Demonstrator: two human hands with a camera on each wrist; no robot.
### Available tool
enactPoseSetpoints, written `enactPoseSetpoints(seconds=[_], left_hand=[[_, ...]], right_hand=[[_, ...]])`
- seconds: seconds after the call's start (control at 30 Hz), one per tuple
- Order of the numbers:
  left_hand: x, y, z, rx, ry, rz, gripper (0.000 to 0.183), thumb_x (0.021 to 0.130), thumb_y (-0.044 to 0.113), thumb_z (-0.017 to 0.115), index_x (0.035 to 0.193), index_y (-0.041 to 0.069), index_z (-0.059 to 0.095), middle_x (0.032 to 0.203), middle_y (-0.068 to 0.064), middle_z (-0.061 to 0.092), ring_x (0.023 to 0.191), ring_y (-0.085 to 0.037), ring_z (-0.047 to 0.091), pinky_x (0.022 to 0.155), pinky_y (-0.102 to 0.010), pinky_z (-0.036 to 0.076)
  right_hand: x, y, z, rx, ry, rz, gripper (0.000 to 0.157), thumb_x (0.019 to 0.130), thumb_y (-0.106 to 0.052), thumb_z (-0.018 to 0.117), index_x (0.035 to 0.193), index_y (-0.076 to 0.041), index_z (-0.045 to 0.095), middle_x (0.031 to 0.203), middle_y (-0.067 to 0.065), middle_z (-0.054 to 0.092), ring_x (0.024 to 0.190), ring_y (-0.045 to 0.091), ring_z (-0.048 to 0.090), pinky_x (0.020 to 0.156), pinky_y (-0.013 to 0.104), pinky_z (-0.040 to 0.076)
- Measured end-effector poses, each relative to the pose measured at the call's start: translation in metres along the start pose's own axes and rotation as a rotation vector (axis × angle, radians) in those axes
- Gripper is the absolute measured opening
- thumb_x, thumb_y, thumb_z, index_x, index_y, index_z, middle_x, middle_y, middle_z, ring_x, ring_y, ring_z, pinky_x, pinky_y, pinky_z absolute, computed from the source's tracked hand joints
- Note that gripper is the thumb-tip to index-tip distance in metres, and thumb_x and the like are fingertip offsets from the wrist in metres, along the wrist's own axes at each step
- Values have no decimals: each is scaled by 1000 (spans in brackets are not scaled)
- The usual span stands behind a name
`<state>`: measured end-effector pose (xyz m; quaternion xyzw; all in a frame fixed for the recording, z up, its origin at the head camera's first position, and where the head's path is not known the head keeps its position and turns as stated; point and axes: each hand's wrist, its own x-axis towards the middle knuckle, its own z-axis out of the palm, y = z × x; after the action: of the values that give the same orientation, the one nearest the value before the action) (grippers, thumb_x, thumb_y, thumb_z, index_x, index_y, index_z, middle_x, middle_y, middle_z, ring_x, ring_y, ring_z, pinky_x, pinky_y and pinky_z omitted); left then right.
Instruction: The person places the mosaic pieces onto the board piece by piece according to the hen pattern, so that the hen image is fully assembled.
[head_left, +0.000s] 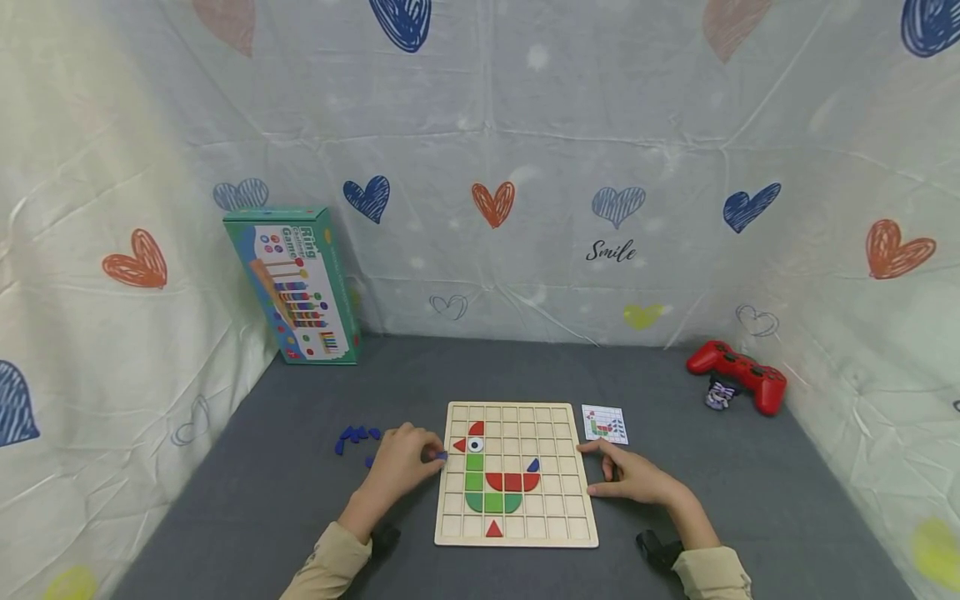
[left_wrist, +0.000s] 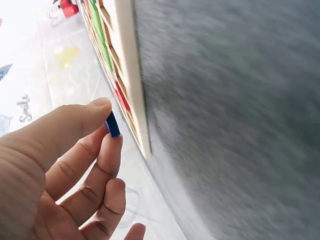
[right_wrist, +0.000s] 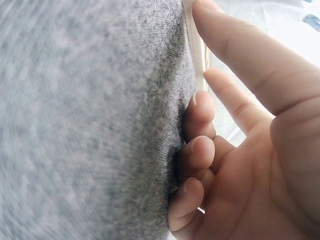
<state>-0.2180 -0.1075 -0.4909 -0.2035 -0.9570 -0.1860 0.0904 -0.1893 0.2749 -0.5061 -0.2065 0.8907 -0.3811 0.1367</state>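
My left hand pinches a small blue tile between thumb and fingertip, right by the left edge of a wooden grid board. My right hand touches the board's right edge with the thumb and index finger, while its other fingers bend near the grey cloth. On the board, green tiles, red tiles, a white eye tile and one blue quarter-round tile form a bird-like figure. A red triangle lies in the bottom row.
Several loose blue tiles lie left of the board, partly behind my left hand. A pattern card sits by the board's upper right corner. Farther back are a green game box, a red game controller and a small dark figure.
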Motion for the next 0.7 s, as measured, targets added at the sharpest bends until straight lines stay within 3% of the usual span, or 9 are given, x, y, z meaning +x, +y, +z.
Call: enactPoseSetpoints(seconds=[0.7], left_hand=[[37,44,12,-54,-36,169,8,74,25,77,77,19,73,66,8,62,70,-10,47,83,-50,41]], right_hand=[[1,0,-2,9,-4,24,58,78,-30,73,128,-14,49,73,4,47,58,6,37,52,21,31]])
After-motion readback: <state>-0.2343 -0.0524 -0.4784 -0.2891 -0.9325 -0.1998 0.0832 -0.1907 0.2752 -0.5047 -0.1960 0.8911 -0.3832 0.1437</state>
